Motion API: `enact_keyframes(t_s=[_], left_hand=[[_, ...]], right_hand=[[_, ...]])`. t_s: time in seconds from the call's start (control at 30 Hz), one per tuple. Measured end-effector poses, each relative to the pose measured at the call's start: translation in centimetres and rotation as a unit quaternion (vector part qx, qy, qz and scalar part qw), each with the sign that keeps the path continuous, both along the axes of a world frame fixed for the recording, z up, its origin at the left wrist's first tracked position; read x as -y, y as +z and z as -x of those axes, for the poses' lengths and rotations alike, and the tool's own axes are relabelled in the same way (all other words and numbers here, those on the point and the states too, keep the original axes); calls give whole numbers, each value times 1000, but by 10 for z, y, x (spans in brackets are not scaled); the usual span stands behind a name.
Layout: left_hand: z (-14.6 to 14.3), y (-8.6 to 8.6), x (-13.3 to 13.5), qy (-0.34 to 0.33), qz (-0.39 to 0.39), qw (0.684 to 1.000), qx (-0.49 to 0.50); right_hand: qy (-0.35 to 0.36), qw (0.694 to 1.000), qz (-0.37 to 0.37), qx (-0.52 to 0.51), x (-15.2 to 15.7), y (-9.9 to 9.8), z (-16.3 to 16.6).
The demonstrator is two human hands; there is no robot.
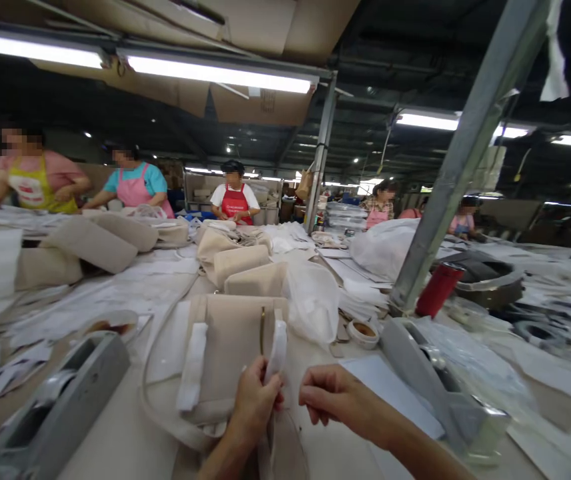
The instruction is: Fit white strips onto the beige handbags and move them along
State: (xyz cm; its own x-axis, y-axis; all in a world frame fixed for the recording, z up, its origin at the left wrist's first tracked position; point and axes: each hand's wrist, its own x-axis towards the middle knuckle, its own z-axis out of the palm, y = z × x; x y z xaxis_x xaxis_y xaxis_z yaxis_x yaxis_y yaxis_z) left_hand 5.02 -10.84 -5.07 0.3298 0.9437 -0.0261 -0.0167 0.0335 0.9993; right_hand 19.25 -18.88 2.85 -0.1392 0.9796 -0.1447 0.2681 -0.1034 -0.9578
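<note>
A beige handbag (230, 347) lies flat on the table in front of me, with its strap looping off to the left. My left hand (255, 400) pinches a white wrapped strip (278, 347) that stands up from the bag's right edge. Another white wrapped strip (193, 365) lies on the bag's left side. My right hand (333, 395) hovers just right of the left hand, fingers curled, and I cannot see anything in it.
A grey tape dispenser (60, 407) sits at the near left, another (430, 380) at the right. More beige bags (245, 263) and clear plastic bags (313, 300) lie behind. A red bottle (438, 288) stands by a metal post (460, 153). Several aproned people work at the far side.
</note>
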Motion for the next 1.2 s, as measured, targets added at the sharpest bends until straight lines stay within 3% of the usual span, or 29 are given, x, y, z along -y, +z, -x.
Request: enact_keyframes(t_s=[0.13,0.33,0.83,1.07,1.2], left_hand=[[0,-3,-1,-19,-38,999,-14],[2,-5,-1,-39,-67,997,-21],[7,3,-1,-93,15,995,34],[9,10,-4,-96,93,990,51],[12,13,-6,-87,100,991,10]], right_hand=[[-7,998,-30,55,-34,-24,1],[-17,996,-12,82,-52,-42,1],[-74,991,-42,108,-56,-48,7],[-18,999,26,25,-46,-35,-4],[-34,999,40,-13,-45,-41,-2]])
